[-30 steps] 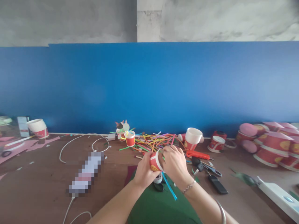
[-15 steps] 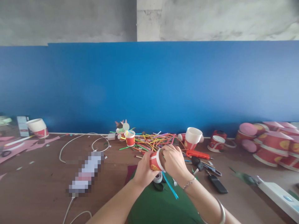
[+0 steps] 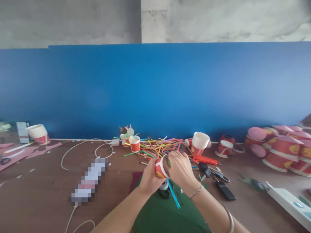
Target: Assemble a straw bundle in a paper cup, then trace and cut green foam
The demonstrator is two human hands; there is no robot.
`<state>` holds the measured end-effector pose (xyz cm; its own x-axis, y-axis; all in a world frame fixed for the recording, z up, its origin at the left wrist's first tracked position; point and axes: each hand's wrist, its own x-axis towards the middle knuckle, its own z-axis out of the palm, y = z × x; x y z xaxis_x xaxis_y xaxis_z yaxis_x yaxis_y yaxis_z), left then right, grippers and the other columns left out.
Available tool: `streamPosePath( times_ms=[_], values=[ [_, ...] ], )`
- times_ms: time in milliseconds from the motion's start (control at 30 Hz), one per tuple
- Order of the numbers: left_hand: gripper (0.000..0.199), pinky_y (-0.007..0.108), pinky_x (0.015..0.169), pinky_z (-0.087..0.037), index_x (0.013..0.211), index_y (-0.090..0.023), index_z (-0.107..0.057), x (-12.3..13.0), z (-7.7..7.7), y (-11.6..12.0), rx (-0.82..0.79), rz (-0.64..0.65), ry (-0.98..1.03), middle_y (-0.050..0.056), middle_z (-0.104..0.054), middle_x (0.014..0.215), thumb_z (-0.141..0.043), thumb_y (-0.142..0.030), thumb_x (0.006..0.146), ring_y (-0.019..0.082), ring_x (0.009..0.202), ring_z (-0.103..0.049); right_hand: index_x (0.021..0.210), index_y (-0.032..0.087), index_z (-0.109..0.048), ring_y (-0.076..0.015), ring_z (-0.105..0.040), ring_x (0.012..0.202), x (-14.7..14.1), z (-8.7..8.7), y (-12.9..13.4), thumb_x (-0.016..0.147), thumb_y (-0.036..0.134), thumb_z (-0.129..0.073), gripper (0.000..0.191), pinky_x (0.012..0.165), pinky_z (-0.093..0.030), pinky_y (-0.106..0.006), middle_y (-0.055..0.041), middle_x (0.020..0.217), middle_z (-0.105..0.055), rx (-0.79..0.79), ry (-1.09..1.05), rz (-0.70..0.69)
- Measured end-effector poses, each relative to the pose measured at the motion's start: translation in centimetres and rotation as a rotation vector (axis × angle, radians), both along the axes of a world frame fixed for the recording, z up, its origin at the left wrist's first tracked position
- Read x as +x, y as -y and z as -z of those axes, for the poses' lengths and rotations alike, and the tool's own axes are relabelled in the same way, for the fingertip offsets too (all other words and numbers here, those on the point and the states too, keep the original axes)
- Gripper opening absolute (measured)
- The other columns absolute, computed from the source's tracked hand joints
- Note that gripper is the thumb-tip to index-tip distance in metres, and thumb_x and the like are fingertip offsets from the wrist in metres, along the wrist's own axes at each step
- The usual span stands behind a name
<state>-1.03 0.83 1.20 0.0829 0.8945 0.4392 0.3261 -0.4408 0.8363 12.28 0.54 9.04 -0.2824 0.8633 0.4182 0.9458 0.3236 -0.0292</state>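
My left hand [image 3: 149, 179] is wrapped round a small red and white paper cup [image 3: 159, 169], which is tipped on its side with its mouth to the right. At that mouth, my right hand [image 3: 179, 168] is closed, its fingertips partly inside the cup. A bit of green shows beside those fingertips; what they grip is hidden. Blue strips [image 3: 174, 194] hang below the cup's rim. Beneath the hands, a white roll-like object [image 3: 164, 186] and a dark round piece rest over a green sheet [image 3: 155, 213].
Behind the hands lies a heap of coloured strips [image 3: 162, 145]. To its left stand small decorated cups [image 3: 134, 144]. A large cup [image 3: 200, 144], orange tool [image 3: 205, 160] and keys [image 3: 205, 170] are rightward. Stacked red cups [image 3: 282, 152] fill the far right; a phone [image 3: 88, 181] lies left.
The blue strips have swung slightly to the left. Green now shows by my right fingertips at the cup's mouth. Both hands stay in nearly the same place.
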Motion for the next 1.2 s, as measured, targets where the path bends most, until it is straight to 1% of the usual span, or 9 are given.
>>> streamPosePath(
  times_ms=[100,200,367,533,633,733,967,1033,1200],
  values=[
    [0.054,0.029,0.077,-0.045,0.107,-0.022,-0.046,0.0,0.1,-0.1,0.005,-0.005,0.004,0.002,-0.062,0.098,-0.065,-0.008,0.058,0.020,0.090,-0.059,0.068,0.016,-0.062,-0.0209,-0.057,0.079,-0.1,0.1,0.1,0.085,0.025,-0.048,0.024,0.072,-0.028,-0.032,-0.0084,0.078,-0.067,0.053,-0.049,0.030],
    [0.053,0.029,0.076,-0.045,0.107,-0.022,-0.046,0.0,0.1,-0.2,0.003,-0.007,0.006,0.002,-0.062,0.098,-0.064,-0.008,0.059,0.019,0.089,-0.059,0.074,0.017,-0.062,-0.0214,-0.058,0.081,-0.2,0.0,0.4,0.083,0.026,-0.051,0.018,0.072,-0.027,-0.032,-0.0071,0.081,-0.067,0.079,-0.100,0.074],
    [0.054,0.029,0.074,-0.046,0.107,-0.022,-0.045,0.0,0.0,-0.1,-0.013,-0.026,-0.023,0.003,-0.062,0.097,-0.063,-0.008,0.058,0.020,0.088,-0.060,0.074,0.017,-0.062,-0.0210,-0.056,0.085,-0.3,-0.3,0.5,0.082,0.022,-0.052,0.013,0.074,-0.028,-0.032,-0.0059,0.084,-0.067,0.087,-0.154,0.068],
    [0.052,0.030,0.076,-0.045,0.107,-0.021,-0.044,0.1,0.0,-0.1,0.004,-0.044,-0.075,0.004,-0.061,0.100,-0.064,-0.011,0.059,0.022,0.092,-0.060,0.072,0.017,-0.060,-0.0213,-0.053,0.089,0.0,0.4,-0.1,0.080,0.019,-0.053,0.011,0.075,-0.028,-0.033,-0.0067,0.092,-0.065,0.154,-0.173,0.061],
    [0.051,0.030,0.075,-0.045,0.107,-0.021,-0.045,0.2,0.0,-0.1,0.012,-0.056,-0.094,0.003,-0.062,0.098,-0.064,-0.014,0.060,0.022,0.091,-0.060,0.072,0.017,-0.059,-0.0209,-0.052,0.088,0.2,0.8,-0.3,0.077,0.015,-0.054,0.008,0.073,-0.029,-0.033,-0.0066,0.093,-0.064,0.172,-0.185,0.070],
    [0.051,0.029,0.074,-0.045,0.107,-0.022,-0.045,0.2,0.0,0.0,0.007,-0.053,-0.085,0.003,-0.062,0.097,-0.065,-0.015,0.061,0.021,0.090,-0.060,0.074,0.017,-0.059,-0.0212,-0.052,0.088,0.2,0.9,-0.4,0.077,0.016,-0.055,0.005,0.074,-0.029,-0.033,-0.0065,0.092,-0.064,0.175,-0.179,0.057],
    [0.050,0.030,0.075,-0.045,0.107,-0.022,-0.045,0.2,-0.1,0.1,0.009,-0.041,-0.101,0.003,-0.062,0.097,-0.065,-0.015,0.061,0.021,0.090,-0.060,0.073,0.017,-0.058,-0.0216,-0.052,0.086,0.3,0.8,-0.5,0.078,0.020,-0.056,0.006,0.073,-0.029,-0.034,-0.0072,0.090,-0.064,0.184,-0.162,0.032],
    [0.050,0.031,0.076,-0.045,0.107,-0.022,-0.045,0.3,-0.1,0.1,0.031,-0.041,-0.122,0.003,-0.062,0.098,-0.065,-0.014,0.062,0.022,0.091,-0.060,0.074,0.017,-0.058,-0.0221,-0.052,0.086,0.4,0.9,-0.5,0.077,0.017,-0.055,0.005,0.073,-0.029,-0.034,-0.0077,0.090,-0.064,0.187,-0.166,0.042],
    [0.051,0.031,0.079,-0.045,0.109,-0.022,-0.044,0.4,-0.2,0.1,0.083,-0.018,-0.171,0.004,-0.059,0.102,-0.062,-0.011,0.063,0.022,0.095,-0.057,0.070,0.017,-0.058,-0.0221,-0.054,0.089,0.5,1.2,-0.9,0.075,0.007,-0.049,0.015,0.073,-0.030,-0.034,-0.0071,0.093,-0.065,0.158,-0.257,0.038]
  ],
)
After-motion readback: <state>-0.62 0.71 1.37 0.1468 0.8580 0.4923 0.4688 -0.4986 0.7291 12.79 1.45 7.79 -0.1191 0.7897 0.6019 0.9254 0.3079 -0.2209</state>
